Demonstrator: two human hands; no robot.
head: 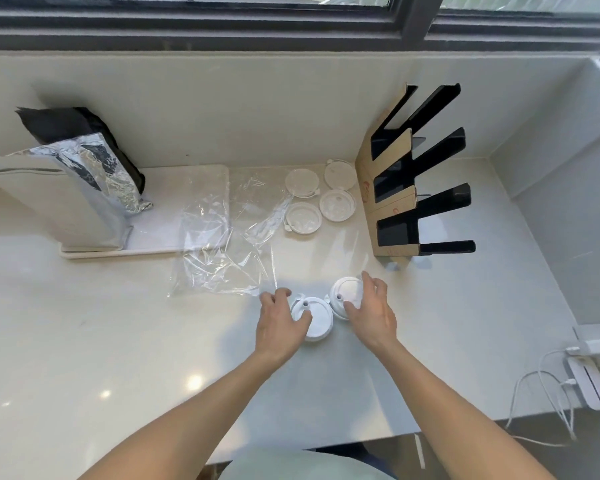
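We hold left lid [317, 320] in left hand [280, 325], right lid [347, 293] in right hand [373, 308]. Fingers apparently curled over rims. Lids side by side on counter [118, 341].

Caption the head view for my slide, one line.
Left hand grips the left lid, right hand the right lid; four spare lids, clear plastic wrap and a cardboard rack lie beyond.

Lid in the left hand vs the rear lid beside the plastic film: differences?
The near lid faces top up, sip hole showing; the rear lid seems to lie hollow side up. The left hand grips the near lid, the right hand a second lid beside it; the rear lid lies untouched. Both are round, white, with a small tab.
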